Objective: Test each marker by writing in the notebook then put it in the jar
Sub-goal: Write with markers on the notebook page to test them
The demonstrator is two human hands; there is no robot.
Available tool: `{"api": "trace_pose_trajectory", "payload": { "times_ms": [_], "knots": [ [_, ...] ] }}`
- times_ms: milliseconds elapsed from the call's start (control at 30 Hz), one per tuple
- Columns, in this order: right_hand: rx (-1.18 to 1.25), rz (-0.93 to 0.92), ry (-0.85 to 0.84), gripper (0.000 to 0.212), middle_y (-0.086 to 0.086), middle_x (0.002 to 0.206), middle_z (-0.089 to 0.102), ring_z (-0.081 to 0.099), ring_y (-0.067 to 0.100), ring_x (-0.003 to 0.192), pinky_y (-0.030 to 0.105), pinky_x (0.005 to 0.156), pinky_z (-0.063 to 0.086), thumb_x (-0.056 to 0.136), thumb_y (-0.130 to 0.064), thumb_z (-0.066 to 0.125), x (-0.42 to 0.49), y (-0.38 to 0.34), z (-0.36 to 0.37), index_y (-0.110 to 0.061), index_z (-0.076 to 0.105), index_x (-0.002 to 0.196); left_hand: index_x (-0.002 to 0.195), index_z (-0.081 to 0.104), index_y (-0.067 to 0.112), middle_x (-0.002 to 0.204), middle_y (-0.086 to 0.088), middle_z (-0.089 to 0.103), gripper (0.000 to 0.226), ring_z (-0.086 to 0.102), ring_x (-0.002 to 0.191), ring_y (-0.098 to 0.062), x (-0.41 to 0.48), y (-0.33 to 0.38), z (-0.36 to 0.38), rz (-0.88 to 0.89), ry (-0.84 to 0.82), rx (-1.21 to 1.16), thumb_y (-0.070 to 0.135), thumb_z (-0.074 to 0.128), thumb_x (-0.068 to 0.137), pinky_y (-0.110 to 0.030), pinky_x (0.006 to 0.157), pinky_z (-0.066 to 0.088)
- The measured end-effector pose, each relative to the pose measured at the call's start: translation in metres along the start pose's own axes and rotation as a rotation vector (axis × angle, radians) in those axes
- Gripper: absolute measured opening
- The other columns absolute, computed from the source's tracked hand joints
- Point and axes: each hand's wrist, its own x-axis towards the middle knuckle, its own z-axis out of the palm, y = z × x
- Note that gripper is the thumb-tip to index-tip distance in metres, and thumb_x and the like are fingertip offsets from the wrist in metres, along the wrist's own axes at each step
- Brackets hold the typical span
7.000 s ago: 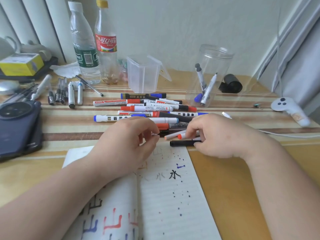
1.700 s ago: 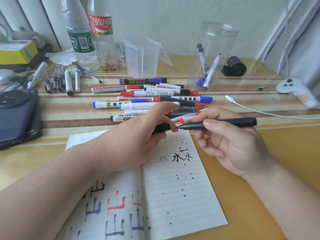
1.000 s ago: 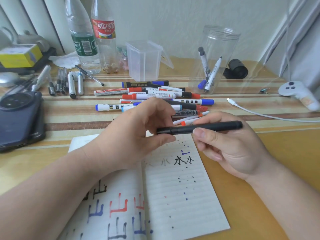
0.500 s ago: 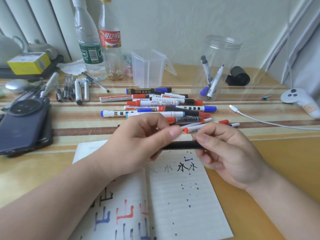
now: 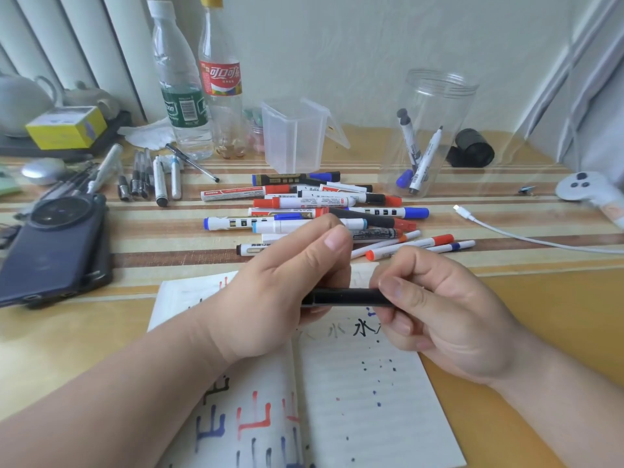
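black marker (image 5: 347,296) held level over open notebook (image 5: 371,400), clear jar (image 5: 450,106) upright beyond

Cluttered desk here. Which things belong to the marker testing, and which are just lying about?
Job in hand:
black marker, held by left hand and right hand
notebook
clear jar
marker pile

Lying about:
water bottle
cola bottle
clear plastic box
phone
white cable
controller
yellow box

One head-worn view looks forward and down, close over the notebook (image 5: 364,400), edges seemingly warped.
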Motion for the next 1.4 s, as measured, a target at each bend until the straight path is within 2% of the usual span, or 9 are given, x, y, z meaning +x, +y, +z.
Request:
{"api": "trace_pose_trajectory", "payload": {
  "times_ms": [133, 333, 500, 633, 733, 833, 1000, 1167, 1400],
  "knots": [
    [-0.045, 0.023, 0.028, 0.039, 0.015, 0.068, 0.054, 0.039, 0.014, 0.050, 0.021, 0.046, 0.031, 0.073, -0.043, 0.086, 0.001, 0.000, 0.003, -0.013, 0.064, 0.082, 0.079, 0.044, 0.009, 0.064, -0.011, 0.035, 0.033, 0.030, 0.050, -0.017, -0.003, -0.002, -0.002, -0.020, 0.010, 0.037, 0.037, 0.045, 0.098, -0.021, 0.046, 0.030],
    [-0.007, -0.104, 0.186, 0.005, 0.014, 0.067, 0.060, 0.050, 0.019, 0.053, 0.025, 0.043, 0.038, 0.081, -0.011, 0.067, 0.009, -0.015, 0.010, -0.015, 0.068, 0.082, 0.077, 0.047, 0.014, 0.050, 0.000, 0.045, 0.034, 0.033, 0.040, -0.016, 0.005, -0.012, -0.010, 0.088, 0.207, 0.010, 0.033, 0.075, 0.080, -0.022, 0.043, 0.029],
    [-0.030, -0.230, 0.192, 0.015, 0.014, 0.080, 0.066, 0.061, 0.022, 0.069, 0.029, 0.057, 0.051, 0.085, -0.009, 0.064, 0.033, -0.043, 0.014, -0.004, 0.066, 0.099, 0.073, 0.053, 0.020, 0.067, -0.019, 0.060, 0.035, 0.049, 0.056, -0.040, 0.004, -0.012, -0.021, 0.156, 0.416, 0.203, 0.045, 0.077, 0.077, -0.054, 0.050, 0.044],
    [-0.297, -0.282, 0.256, 0.008, 0.002, 0.083, 0.069, 0.062, 0.018, 0.076, 0.028, 0.054, 0.047, 0.095, -0.008, 0.065, 0.067, -0.062, 0.018, -0.004, 0.067, 0.101, 0.079, 0.057, 0.026, 0.071, 0.000, 0.067, 0.027, 0.062, 0.063, -0.023, 0.004, -0.013, -0.018, 0.148, 0.424, 0.354, 0.047, 0.075, 0.081, -0.039, 0.062, 0.050],
    [-0.384, -0.352, 0.312, 0.009, 0.000, 0.075, 0.070, 0.061, 0.017, 0.065, 0.023, 0.048, 0.042, 0.092, -0.009, 0.069, 0.087, -0.059, 0.019, -0.005, 0.068, 0.100, 0.082, 0.060, 0.028, 0.074, 0.006, 0.071, 0.017, 0.068, 0.069, -0.014, 0.006, -0.017, -0.019, 0.086, 0.465, 0.421, 0.026, 0.076, 0.088, -0.033, 0.069, 0.054],
    [-0.413, -0.468, 0.380, 0.019, 0.001, 0.082, 0.072, 0.064, 0.012, 0.066, 0.020, 0.057, 0.047, 0.088, -0.015, 0.067, 0.093, -0.039, 0.021, -0.016, 0.065, 0.107, 0.085, 0.059, 0.033, 0.075, 0.013, 0.073, 0.024, 0.070, 0.069, -0.008, 0.007, -0.018, -0.019, 0.022, 0.490, 0.515, 0.017, 0.076, 0.087, -0.025, 0.070, 0.054],
    [-0.469, -0.633, 0.393, 0.044, 0.009, 0.089, 0.070, 0.066, 0.020, 0.081, 0.035, 0.073, 0.055, 0.090, -0.001, 0.068, 0.089, -0.020, 0.025, -0.014, 0.054, 0.129, 0.081, 0.058, 0.031, 0.075, 0.017, 0.073, 0.023, 0.071, 0.061, -0.007, 0.011, -0.020, -0.015, -0.036, 0.535, 0.547, 0.023, 0.080, 0.083, -0.031, 0.066, 0.055],
    [-0.514, -0.764, 0.506, 0.038, 0.013, 0.087, 0.068, 0.065, 0.027, 0.077, 0.037, 0.063, 0.054, 0.088, 0.001, 0.068, 0.084, -0.037, 0.018, -0.013, 0.055, 0.121, 0.093, 0.059, 0.038, 0.091, 0.021, 0.068, 0.016, 0.069, 0.073, -0.006, 0.015, -0.014, -0.009, 0.059, 0.553, 0.500, 0.043, 0.069, 0.082, -0.023, 0.061, 0.053],
    [-0.798, -1.027, 0.810, 0.034, 0.016, 0.087, 0.065, 0.066, 0.031, 0.075, 0.048, 0.065, 0.056, 0.091, -0.008, 0.066, 0.093, -0.119, -0.020, -0.019, 0.044, 0.113, 0.086, 0.058, 0.034, 0.090, 0.018, 0.062, 0.012, 0.062, 0.080, -0.007, 0.015, -0.018, -0.010, 0.097, 0.517, 0.623, 0.029, 0.068, 0.089, -0.010, 0.062, 0.045]
  ]
}}
